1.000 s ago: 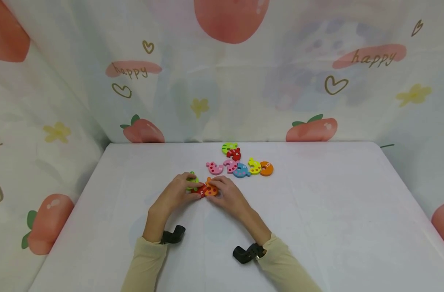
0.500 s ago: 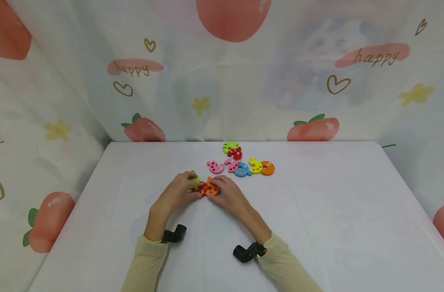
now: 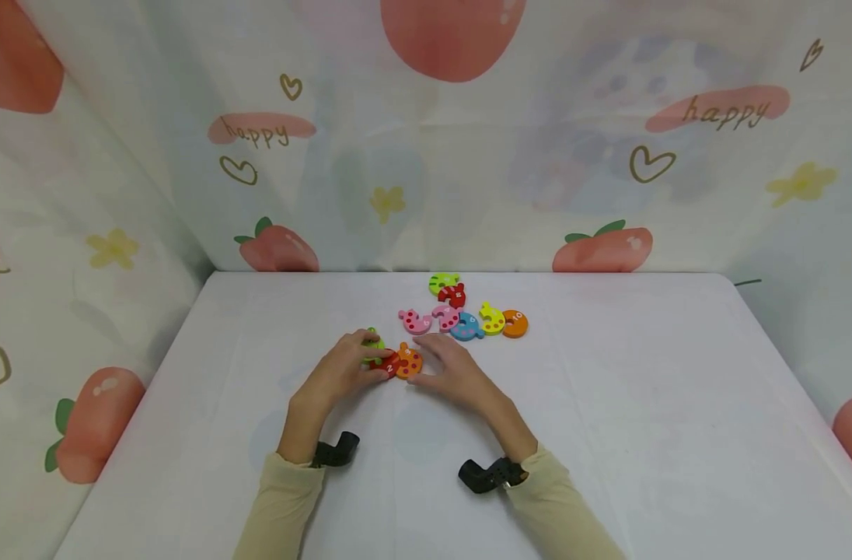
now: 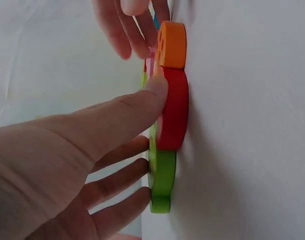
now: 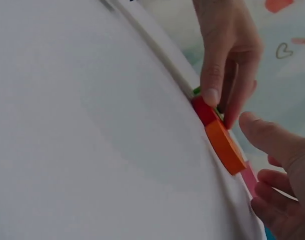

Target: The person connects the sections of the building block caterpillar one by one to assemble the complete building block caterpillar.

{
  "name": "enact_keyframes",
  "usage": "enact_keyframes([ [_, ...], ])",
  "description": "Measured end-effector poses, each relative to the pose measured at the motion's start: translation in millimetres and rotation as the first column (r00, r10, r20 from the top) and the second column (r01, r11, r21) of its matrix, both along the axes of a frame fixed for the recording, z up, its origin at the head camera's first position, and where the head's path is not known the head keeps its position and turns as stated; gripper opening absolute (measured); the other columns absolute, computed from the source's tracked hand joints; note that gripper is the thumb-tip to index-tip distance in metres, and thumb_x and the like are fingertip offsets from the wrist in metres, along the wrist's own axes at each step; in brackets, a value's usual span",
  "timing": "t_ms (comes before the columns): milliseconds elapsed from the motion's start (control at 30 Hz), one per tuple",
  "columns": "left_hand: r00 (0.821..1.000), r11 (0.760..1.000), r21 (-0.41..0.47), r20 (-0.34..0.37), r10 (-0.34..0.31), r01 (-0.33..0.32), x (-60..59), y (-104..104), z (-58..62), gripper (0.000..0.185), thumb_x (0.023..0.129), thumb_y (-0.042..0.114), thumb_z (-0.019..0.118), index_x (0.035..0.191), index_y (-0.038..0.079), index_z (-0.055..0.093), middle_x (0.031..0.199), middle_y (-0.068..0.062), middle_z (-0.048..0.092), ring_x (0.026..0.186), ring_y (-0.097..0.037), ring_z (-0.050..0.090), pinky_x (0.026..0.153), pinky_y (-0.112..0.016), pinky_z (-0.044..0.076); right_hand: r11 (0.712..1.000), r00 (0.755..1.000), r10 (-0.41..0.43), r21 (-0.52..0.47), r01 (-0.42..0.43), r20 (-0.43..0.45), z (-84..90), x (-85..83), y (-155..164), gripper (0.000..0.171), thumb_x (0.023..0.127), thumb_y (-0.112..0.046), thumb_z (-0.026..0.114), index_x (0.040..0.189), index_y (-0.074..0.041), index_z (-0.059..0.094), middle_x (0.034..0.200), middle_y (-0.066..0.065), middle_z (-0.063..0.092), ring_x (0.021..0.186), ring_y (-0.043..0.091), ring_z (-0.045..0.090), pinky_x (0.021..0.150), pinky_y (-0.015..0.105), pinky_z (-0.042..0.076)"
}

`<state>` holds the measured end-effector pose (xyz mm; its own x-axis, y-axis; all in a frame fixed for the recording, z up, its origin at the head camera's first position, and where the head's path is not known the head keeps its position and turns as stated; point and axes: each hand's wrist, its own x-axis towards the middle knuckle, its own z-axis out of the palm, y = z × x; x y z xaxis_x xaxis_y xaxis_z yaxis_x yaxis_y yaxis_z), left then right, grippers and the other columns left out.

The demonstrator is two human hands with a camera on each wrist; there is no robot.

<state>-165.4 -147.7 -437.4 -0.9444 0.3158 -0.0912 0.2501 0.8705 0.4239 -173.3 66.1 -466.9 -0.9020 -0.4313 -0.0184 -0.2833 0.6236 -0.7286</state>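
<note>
from where i stand, the person's left hand (image 3: 336, 372) is pinching the red piece (image 3: 389, 365), marked with a 2: thumb against its near edge, a finger over its top, so that grip is clamped. other fingers of that hand rest on the green piece (image 4: 165, 175), which touches the red one. on the red piece's other side sits the orange piece (image 3: 410, 363), spotted, touching it, so the three make a short curved row lying flat on the white counter (image 3: 643, 404).

the right hand (image 3: 461, 373) is just beside the orange piece, thumb and fingers apart, its grip holding nothing.

farther back on the counter, a pink piece (image 3: 415, 322) lies just beside a second pink piece (image 3: 445, 317), which touches a blue piece (image 3: 468, 327). near those, a yellow piece (image 3: 494, 320) meets a round orange piece (image 3: 515, 324) marked 10. behind them a striped green piece (image 3: 440, 284) touches a striped red piece (image 3: 452, 296).

each forearm wears a pale sleeve (image 3: 566, 505), and behind the counter hangs a curtain (image 3: 461, 171) printed with fruit and hearts.
</note>
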Motion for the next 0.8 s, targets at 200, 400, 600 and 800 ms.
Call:
enact_keyframes([
  [200, 0.995, 0.994, -0.068, -0.051, 0.08, -0.083, 6.0, 20.7, -1.9, 0.036, 0.081, 0.034, 0.069, 0.111, 0.014, 0.067, 0.122, -0.007, 0.054, 0.111, -0.025, 0.05, 0.093, -0.04, 0.049, 0.97, 0.994, -0.105, -0.218, 0.108, 0.024, -6.3, -2.1, 31.3, 0.055, 0.081, -0.034, 0.069, 0.129, -0.015, 0.05, 0.127, 0.003, 0.055, 0.115, 0.017, 0.055, 0.094, 0.034, 0.049],
  [400, 0.971, 0.969, -0.167, -0.188, 0.15, -0.182, 13.0, 44.0, -11.0, 0.056, 0.077, 0.051, 0.066, 0.11, 0.007, 0.058, 0.112, -0.013, 0.053, 0.107, -0.029, 0.051, 0.087, -0.038, 0.052, 0.914, 0.986, -0.161, -0.37, 0.165, 0.043, -15.1, -2.9, 49.1, 0.048, 0.084, -0.034, 0.065, 0.125, -0.012, 0.054, 0.121, 0.006, 0.061, 0.108, 0.018, 0.06, 0.091, 0.03, 0.05],
  [600, 0.956, 0.952, -0.201, -0.225, 0.186, -0.232, 13.5, 48.9, -12.7, 0.058, 0.073, 0.055, 0.067, 0.106, 0.008, 0.057, 0.108, -0.011, 0.052, 0.103, -0.028, 0.051, 0.082, -0.036, 0.054, 0.895, 0.982, -0.173, -0.404, 0.188, 0.073, -18.3, -5.0, 53.9, 0.045, 0.085, -0.034, 0.064, 0.124, -0.015, 0.055, 0.119, 0.005, 0.063, 0.105, 0.018, 0.061, 0.09, 0.023, 0.05],
  [800, 0.956, 0.958, -0.154, -0.207, 0.208, -0.242, 11.8, 45.8, -11.6, 0.055, 0.072, 0.055, 0.069, 0.1, 0.01, 0.055, 0.105, -0.008, 0.051, 0.099, -0.025, 0.049, 0.072, -0.037, 0.055, 0.888, 0.98, -0.179, -0.415, 0.197, 0.083, -17.0, -6.0, 56.6, 0.043, 0.085, -0.032, 0.064, 0.124, -0.014, 0.056, 0.116, 0.005, 0.063, 0.102, 0.016, 0.061, 0.084, 0.013, 0.049],
])
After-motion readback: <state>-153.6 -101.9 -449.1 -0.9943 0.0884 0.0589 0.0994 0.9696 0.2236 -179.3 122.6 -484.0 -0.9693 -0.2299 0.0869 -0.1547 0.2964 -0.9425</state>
